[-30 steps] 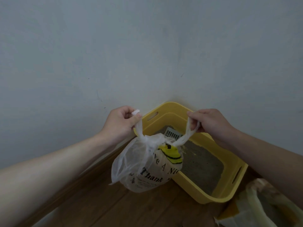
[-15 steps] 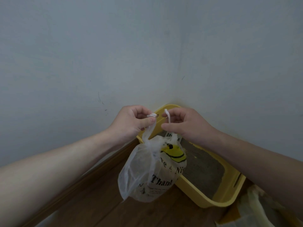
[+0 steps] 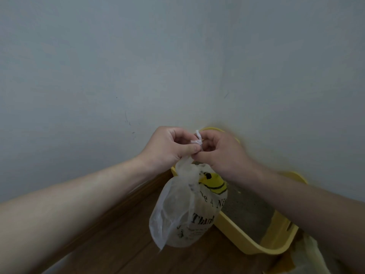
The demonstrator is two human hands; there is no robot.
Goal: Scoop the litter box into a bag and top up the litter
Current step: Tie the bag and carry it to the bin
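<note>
Two plain pale grey-blue painted walls [image 3: 98, 66] meet in a corner above a dark brown wooden plank floor [image 3: 122, 252]; light is dim.

The bag [image 3: 187, 210] hides the left wall of the litter box [image 3: 256, 249] and the right forearm [image 3: 296, 194] covers its far-right rim — the bag's small print is too fine to read, its handle ends vanish inside the left hand [image 3: 167, 147] and the blurred right hand [image 3: 221, 153], and a pale sack [image 3: 308, 258] is cut off at the near-right edge.

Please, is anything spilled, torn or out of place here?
Nothing is spilled or torn. The left hand and right hand pinch the handles of the plastic bag, which hangs intact near the litter box. Only small dark marks on the wall stand out.
</note>
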